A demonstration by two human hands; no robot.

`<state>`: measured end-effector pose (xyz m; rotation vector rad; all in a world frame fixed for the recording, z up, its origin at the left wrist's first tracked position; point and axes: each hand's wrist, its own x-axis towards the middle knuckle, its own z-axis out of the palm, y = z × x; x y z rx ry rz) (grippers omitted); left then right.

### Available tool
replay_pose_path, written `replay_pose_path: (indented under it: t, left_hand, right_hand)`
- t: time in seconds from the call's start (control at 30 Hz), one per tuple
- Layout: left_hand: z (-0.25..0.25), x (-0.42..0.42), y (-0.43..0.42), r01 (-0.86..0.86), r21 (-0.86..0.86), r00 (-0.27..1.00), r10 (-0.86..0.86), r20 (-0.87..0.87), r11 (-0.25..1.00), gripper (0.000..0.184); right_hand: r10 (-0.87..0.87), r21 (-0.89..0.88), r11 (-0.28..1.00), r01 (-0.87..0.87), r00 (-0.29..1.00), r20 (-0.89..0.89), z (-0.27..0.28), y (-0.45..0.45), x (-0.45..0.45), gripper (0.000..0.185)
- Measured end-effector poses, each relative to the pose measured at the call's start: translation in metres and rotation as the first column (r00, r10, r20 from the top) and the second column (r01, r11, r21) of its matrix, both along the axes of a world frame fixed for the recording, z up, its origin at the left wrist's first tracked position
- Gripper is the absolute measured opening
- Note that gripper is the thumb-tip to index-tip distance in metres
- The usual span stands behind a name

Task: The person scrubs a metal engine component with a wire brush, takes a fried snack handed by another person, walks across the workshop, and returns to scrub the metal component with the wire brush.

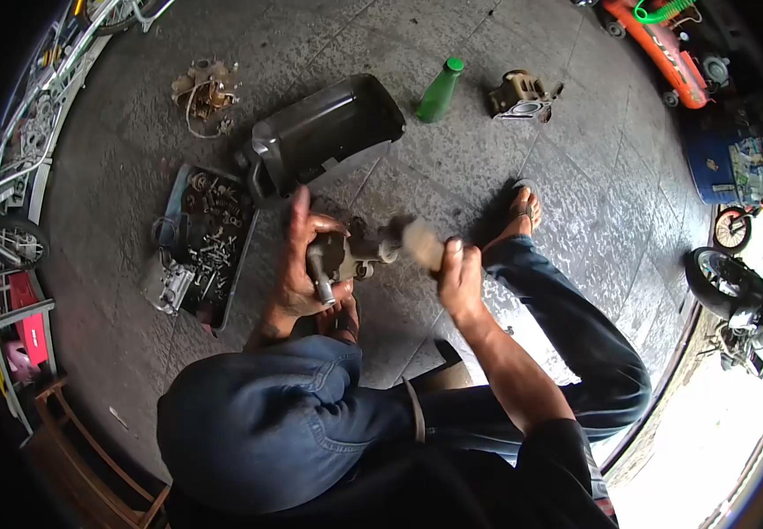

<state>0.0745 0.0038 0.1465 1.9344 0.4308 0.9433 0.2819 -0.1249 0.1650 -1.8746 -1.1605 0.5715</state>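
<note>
A dirty grey metal engine part (344, 251) with a short protruding shaft is held low above the floor, in front of my knees. My left hand (291, 271) grips it from the left side, one finger sticking up past it. My right hand (461, 280) is closed around a tan, flat-ended tool (423, 245), smeared by motion, its exact kind unclear. The tool's end is close to the right side of the engine part; whether they touch I cannot tell.
Beyond my hands lies a black plastic bin (333, 123). Left of it stands a tray (239, 280) of bolts and small metal parts. A green bottle (440, 91), an engine block (523, 95) and another engine part (205, 93) sit farther out. A motorcycle (739, 300) stands right.
</note>
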Motion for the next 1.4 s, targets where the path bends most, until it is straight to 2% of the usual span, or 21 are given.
replay_pose_path:
  t: [0.07, 0.13, 0.17, 0.27, 0.3, 0.33, 0.37, 0.43, 0.53, 0.63, 0.73, 0.8, 0.83, 0.9, 0.93, 1.0, 1.1, 1.17, 1.3, 1.37, 1.4]
  left_hand:
    - [-0.005, 0.001, 0.009, -0.057, 0.046, 0.995, 0.053, 0.090, 0.997, 0.111]
    - [0.004, -0.004, 0.010, 0.018, -0.127, 0.989, 0.001, 0.148, 0.992, 0.112]
    - [0.003, 0.000, 0.011, 0.010, -0.049, 0.994, -0.004, 0.111, 0.999, 0.113]
    - [0.006, 0.006, 0.004, 0.035, -0.029, 0.995, -0.033, 0.097, 0.999, 0.115]
    - [0.007, 0.010, 0.005, 0.050, -0.023, 0.994, -0.048, 0.102, 0.998, 0.115]
    - [0.002, 0.007, 0.006, 0.049, 0.016, 0.993, -0.050, 0.106, 0.999, 0.115]
    - [-0.002, 0.003, 0.010, 0.038, 0.062, 0.992, -0.045, 0.118, 0.997, 0.115]
    - [0.001, -0.003, 0.013, 0.061, 0.069, 0.991, -0.069, 0.117, 0.996, 0.115]
    - [-0.001, -0.010, 0.003, 0.094, 0.107, 0.995, -0.095, 0.005, 0.990, 0.117]
    - [0.021, 0.000, 0.011, 0.038, 0.441, 0.999, -0.023, -0.040, 0.897, 0.119]
    - [0.030, -0.001, 0.017, 0.115, 0.355, 0.992, -0.122, -0.002, 0.928, 0.117]
    - [0.028, 0.003, 0.028, 0.125, 0.434, 0.991, -0.131, -0.015, 0.892, 0.118]
    - [0.027, -0.001, 0.026, 0.135, 0.500, 0.990, -0.132, -0.042, 0.855, 0.119]
    - [0.027, 0.012, 0.026, 0.083, 0.471, 0.994, -0.105, 0.022, 0.878, 0.110]
    - [0.030, 0.015, 0.023, 0.015, 0.452, 0.997, 0.020, -0.073, 0.892, 0.109]
    - [0.031, 0.022, 0.017, -0.079, 0.430, 0.972, 0.165, -0.165, 0.899, 0.109]
    - [0.023, 0.035, 0.013, -0.249, 0.398, 0.816, 0.412, -0.405, 0.883, 0.110]
    - [0.014, 0.038, 0.011, -0.252, 0.387, 0.804, 0.415, -0.426, 0.887, 0.112]
    - [0.015, 0.048, 0.000, -0.249, 0.351, 0.762, 0.407, -0.505, 0.902, 0.116]
    - [0.025, 0.052, 0.003, -0.335, 0.436, 0.787, 0.502, -0.359, 0.836, 0.116]
    - [0.021, 0.047, 0.009, -0.269, 0.455, 0.750, 0.481, -0.454, 0.849, 0.114]
  right_hand:
    - [-0.046, -0.231, 0.969, 0.085, 0.985, 0.169, -0.059, -0.020, 0.024, 0.049]
    - [-0.180, 0.064, 0.982, 0.178, 0.983, 0.028, -0.023, -0.007, 0.016, 0.053]
    - [-0.177, 0.050, 0.982, 0.184, 0.978, -0.110, -0.007, 0.000, 0.012, 0.053]
    - [-0.031, 0.258, 0.964, 0.068, 0.989, -0.145, 0.048, 0.024, -0.011, 0.053]
    - [0.074, 0.225, 0.972, -0.063, 0.996, -0.042, 0.035, 0.022, -0.014, 0.054]
    - [-0.280, 0.236, 0.937, 0.256, 0.957, 0.075, -0.019, 0.012, -0.017, 0.053]
    - [-0.105, -0.147, 0.986, 0.082, 0.982, -0.154, -0.021, 0.002, 0.008, 0.054]
    - [-0.148, 0.076, 0.985, 0.154, 0.985, -0.088, -0.013, 0.003, 0.013, 0.054]
    - [-0.140, 0.114, 0.978, 0.174, 0.955, -0.263, 0.048, 0.014, 0.001, 0.054]
    - [-0.112, 0.283, 0.957, 0.060, 0.979, 0.170, 0.015, 0.014, -0.008, 0.057]
    - [0.005, -0.245, 0.969, -0.005, 1.000, 0.000, -0.014, -0.006, 0.025, 0.057]
    - [-0.253, 0.130, 0.959, 0.253, 0.967, -0.016, -0.003, 0.003, 0.023, 0.060]
    - [-0.378, 0.170, 0.900, 0.402, 0.913, -0.155, 0.003, 0.004, 0.016, 0.061]
    - [-0.292, 0.109, 0.940, 0.323, 0.928, -0.233, 0.048, 0.010, 0.017, 0.053]
    - [-0.264, 0.140, 0.945, 0.297, 0.940, -0.215, 0.049, 0.015, 0.018, 0.055]
    - [-0.260, 0.139, 0.946, 0.292, 0.943, -0.209, 0.044, 0.018, 0.011, 0.062]
    - [-0.344, -0.057, 0.934, 0.352, 0.847, -0.406, 0.012, 0.008, -0.005, 0.058]
    - [-0.339, -0.075, 0.938, 0.339, 0.848, -0.408, 0.000, 0.009, -0.017, 0.054]
    - [-0.254, -0.053, 0.967, 0.248, 0.939, -0.232, 0.025, 0.047, -0.033, 0.037]
    - [-0.116, -0.083, 0.990, 0.117, 0.993, 0.026, -0.028, 0.036, -0.036, 0.038]
    - [-0.198, -0.142, 0.970, 0.198, 0.980, 0.017, -0.045, 0.017, -0.039, 0.042]
